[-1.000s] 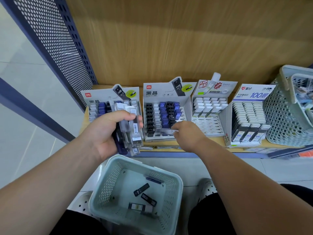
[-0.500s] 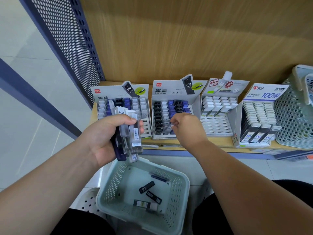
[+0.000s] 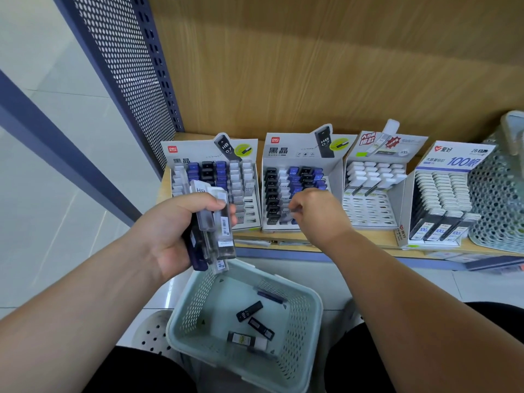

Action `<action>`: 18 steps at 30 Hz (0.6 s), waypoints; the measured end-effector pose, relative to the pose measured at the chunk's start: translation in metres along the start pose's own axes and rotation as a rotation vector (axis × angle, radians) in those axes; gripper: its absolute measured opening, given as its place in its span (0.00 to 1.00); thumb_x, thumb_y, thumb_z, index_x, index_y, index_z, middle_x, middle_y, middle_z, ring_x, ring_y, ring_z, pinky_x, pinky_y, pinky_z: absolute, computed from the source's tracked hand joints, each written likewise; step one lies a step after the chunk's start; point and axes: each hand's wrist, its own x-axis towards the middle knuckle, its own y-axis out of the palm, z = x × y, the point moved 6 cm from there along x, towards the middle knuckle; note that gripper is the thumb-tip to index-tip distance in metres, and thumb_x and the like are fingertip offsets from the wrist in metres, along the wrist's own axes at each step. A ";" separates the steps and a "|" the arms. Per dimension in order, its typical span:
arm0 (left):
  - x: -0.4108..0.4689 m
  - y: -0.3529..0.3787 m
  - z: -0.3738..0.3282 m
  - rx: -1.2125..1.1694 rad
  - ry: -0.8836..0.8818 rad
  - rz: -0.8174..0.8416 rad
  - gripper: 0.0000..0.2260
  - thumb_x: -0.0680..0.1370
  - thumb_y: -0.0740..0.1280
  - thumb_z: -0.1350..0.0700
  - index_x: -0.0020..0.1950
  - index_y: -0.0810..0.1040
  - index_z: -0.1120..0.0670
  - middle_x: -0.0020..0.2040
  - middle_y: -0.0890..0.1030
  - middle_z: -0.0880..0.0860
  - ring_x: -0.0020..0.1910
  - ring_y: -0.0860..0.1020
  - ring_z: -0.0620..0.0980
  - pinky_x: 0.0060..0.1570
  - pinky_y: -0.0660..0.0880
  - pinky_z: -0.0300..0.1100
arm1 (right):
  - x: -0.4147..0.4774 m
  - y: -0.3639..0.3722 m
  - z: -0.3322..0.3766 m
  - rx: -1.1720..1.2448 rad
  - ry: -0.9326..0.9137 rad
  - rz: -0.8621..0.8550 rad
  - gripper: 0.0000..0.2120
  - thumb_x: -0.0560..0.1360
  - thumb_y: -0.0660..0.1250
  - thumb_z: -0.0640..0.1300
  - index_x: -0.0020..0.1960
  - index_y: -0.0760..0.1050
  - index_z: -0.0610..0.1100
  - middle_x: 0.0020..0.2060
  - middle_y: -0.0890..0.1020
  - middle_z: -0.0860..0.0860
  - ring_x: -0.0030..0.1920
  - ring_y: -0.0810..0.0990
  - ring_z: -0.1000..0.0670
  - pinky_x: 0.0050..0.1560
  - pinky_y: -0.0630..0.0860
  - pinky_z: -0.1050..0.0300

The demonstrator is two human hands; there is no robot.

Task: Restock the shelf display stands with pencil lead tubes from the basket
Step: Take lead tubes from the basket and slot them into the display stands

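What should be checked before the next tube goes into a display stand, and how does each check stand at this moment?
1. Supply in hand: ok. The left hand grips a bundle of tubes.
2. Current tube seated: cannot tell. The right hand has its fingers curled at the second stand, hiding the slot.
3. Free slots: ok. The first stand shows open slots in its right-hand columns, and the third stand has empty front rows.
4. Stock left: ok. Several loose tubes lie in the basket.
5. Basket position: ok. It sits directly below both hands.
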 end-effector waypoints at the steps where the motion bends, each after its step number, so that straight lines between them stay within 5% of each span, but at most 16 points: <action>1: 0.000 -0.001 0.000 0.004 0.000 -0.009 0.06 0.65 0.70 0.62 0.34 0.87 0.54 0.44 0.86 0.55 0.38 0.85 0.50 0.32 0.80 0.45 | 0.000 0.000 0.001 -0.011 -0.003 0.010 0.11 0.79 0.66 0.35 0.56 0.83 0.44 0.55 0.82 0.45 0.52 0.81 0.43 0.54 0.79 0.51; 7: -0.001 -0.003 -0.003 -0.032 0.029 -0.101 0.07 0.74 0.67 0.64 0.49 0.83 0.59 0.40 0.84 0.56 0.32 0.83 0.50 0.27 0.78 0.43 | 0.001 0.006 0.002 -0.076 -0.008 0.054 0.12 0.77 0.64 0.32 0.55 0.81 0.43 0.53 0.81 0.44 0.51 0.80 0.42 0.54 0.80 0.48; 12: -0.002 -0.005 -0.005 -0.063 0.051 -0.156 0.20 0.75 0.66 0.64 0.67 0.76 0.60 0.40 0.84 0.56 0.29 0.82 0.50 0.24 0.76 0.41 | 0.002 0.015 0.006 -0.111 -0.002 0.076 0.14 0.75 0.64 0.30 0.54 0.81 0.44 0.50 0.80 0.45 0.47 0.80 0.42 0.49 0.79 0.52; 18: -0.003 -0.005 -0.005 -0.020 0.034 -0.169 0.21 0.76 0.65 0.62 0.69 0.74 0.62 0.40 0.81 0.55 0.22 0.78 0.49 0.17 0.70 0.38 | 0.009 0.024 0.022 -0.129 -0.029 0.056 0.12 0.74 0.64 0.27 0.51 0.78 0.41 0.48 0.78 0.44 0.46 0.80 0.41 0.48 0.81 0.48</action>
